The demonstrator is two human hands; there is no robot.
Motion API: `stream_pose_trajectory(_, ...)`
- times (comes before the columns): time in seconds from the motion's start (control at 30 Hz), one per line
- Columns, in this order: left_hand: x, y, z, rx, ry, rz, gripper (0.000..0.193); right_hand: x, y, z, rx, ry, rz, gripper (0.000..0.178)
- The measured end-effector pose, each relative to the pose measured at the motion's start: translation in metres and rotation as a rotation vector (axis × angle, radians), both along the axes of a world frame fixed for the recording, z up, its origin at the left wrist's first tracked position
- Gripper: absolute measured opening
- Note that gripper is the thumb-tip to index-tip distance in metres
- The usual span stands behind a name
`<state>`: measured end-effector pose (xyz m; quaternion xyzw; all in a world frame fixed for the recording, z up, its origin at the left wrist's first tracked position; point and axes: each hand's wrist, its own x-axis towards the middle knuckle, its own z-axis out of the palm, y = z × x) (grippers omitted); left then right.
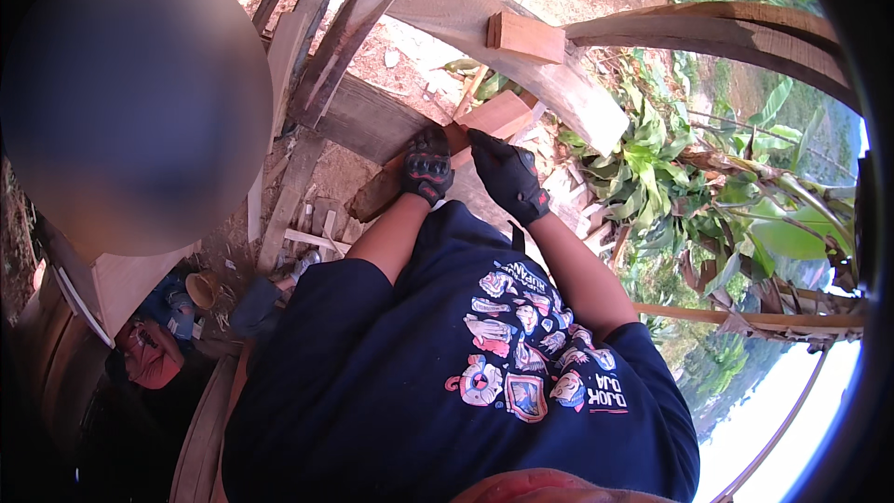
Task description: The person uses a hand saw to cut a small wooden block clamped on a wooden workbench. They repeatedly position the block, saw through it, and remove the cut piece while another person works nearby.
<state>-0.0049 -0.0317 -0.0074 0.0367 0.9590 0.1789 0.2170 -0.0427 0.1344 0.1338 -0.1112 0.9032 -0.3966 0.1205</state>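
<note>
Both of my hands wear black gloves with red details and meet in front of my dark printed shirt (466,317). My left hand (428,166) is closed, knuckles up, over timber beside a dark plank (374,121). Close to its right, my right hand (507,175) is closed too, its fingertips drawn together. A small reddish-brown piece (456,137) shows between the two hands; I cannot tell which hand grips it, or its kind. Just beyond my hands lies a pale squared timber (500,114). A rough dark piece of wood (374,196) sticks out below my left wrist.
A wood block (529,38) sits on a curved beam (466,5) beyond my hands. Upright boards (349,33) stand at left, near wood scraps (321,224). At lower left is another person (152,352) in a red top. Leafy plants (647,121) grow at right. A blurred patch hides the upper left.
</note>
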Motion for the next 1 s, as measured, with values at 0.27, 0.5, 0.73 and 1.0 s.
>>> stream_pose_trajectory(0.27, 0.007, -0.005, -0.014, -0.039, 0.165, -0.056, 0.083, -0.004, -0.014, 0.008, 0.044, -0.149, 0.023, 0.039)
stream_pose_trajectory(0.5, -0.005, -0.007, -0.012, -0.081, 0.061, 0.023, 0.082, 0.080, 0.077, 0.165, 0.039, -0.281, -0.116, 0.038)
stream_pose_trajectory(0.73, -0.006, 0.001, -0.001, -0.081, -0.028, 0.007, 0.091, 0.079, 0.077, 0.194, 0.055, -0.247, -0.076, 0.040)
stream_pose_trajectory(1.0, -0.003, -0.002, -0.004, 0.002, 0.021, 0.007, 0.079, -0.023, -0.021, -0.013, 0.052, -0.067, 0.025, 0.037)
